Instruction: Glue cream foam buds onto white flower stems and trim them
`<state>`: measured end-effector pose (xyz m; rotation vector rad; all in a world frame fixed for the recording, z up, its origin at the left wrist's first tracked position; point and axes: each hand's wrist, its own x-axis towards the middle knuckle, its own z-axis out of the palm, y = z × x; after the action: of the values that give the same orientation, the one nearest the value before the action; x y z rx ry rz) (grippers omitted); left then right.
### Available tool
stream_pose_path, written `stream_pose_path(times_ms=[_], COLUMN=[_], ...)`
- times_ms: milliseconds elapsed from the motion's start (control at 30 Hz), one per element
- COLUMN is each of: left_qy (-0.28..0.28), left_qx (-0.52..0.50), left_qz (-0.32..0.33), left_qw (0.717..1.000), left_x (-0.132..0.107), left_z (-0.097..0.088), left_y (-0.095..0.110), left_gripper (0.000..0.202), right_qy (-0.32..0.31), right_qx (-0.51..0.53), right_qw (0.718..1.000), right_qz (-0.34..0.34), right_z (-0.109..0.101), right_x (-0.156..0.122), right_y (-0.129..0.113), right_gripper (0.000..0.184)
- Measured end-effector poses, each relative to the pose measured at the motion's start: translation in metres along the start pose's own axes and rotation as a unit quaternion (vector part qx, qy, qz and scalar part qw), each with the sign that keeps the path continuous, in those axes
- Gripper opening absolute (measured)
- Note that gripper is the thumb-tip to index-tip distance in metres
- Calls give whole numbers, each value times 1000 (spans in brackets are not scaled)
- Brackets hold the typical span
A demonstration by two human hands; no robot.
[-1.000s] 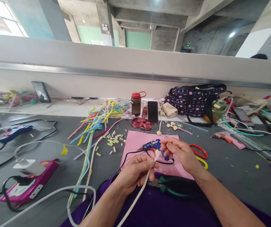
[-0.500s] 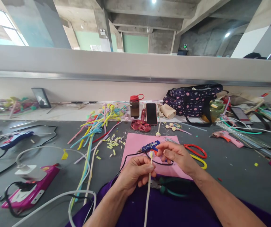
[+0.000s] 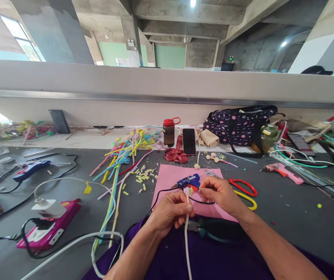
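My left hand (image 3: 169, 212) pinches a long white pipe cleaner (image 3: 187, 243) between thumb and fingers. Its lower end hangs down over my lap. At its top is a small pale pink and white tuft (image 3: 187, 191), with a bit of yellow-green beside it. To the right of the tuft, my right hand (image 3: 218, 196) has thumb and fingertips pressed together; whatever is in them is too small or hidden to name. Behind both hands a blue glue gun (image 3: 188, 181) lies on a pink sheet (image 3: 162, 181).
Scissors with red and yellow handles (image 3: 247, 198) lie at the right. Pliers (image 3: 195, 226) rest in my lap. Left are a power strip (image 3: 64, 221), another blue glue gun (image 3: 32, 171), coloured pipe cleaners (image 3: 117, 163) and yellow cut pieces (image 3: 143, 175). A bottle (image 3: 169, 134) stands behind.
My right hand's fingers have closed from a loosely spread pose into a pinch beside the tuft. The left hand keeps its hold on the pipe cleaner. The view has shifted slightly left.
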<state>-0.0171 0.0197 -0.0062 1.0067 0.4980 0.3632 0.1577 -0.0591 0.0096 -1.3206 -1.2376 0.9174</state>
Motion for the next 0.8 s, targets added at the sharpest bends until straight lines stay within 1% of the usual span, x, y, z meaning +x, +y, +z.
stream_pose_path(times_ms=[100,267,567,800], left_qy=[3,7,13,6], left_qx=[5,24,48,56], left_qz=[-8,-17,-18,-22], left_qw=[1000,1000,999,998], left_x=[0,1,2,2], left_z=[1,1,1,1], left_y=[0,-1,-2,-2], left_gripper=[24,23,25,25], right_qy=[6,18,10,12], right_qx=[18,16,10,1], right_qw=[1000,999,1000,1000], right_qz=[-10,-26,-8,-9], right_z=[3,6,12,12], right_x=[-2,-5,-7,-9], right_y=[0,-2,-5,-7], right_gripper=[9,11,9,12])
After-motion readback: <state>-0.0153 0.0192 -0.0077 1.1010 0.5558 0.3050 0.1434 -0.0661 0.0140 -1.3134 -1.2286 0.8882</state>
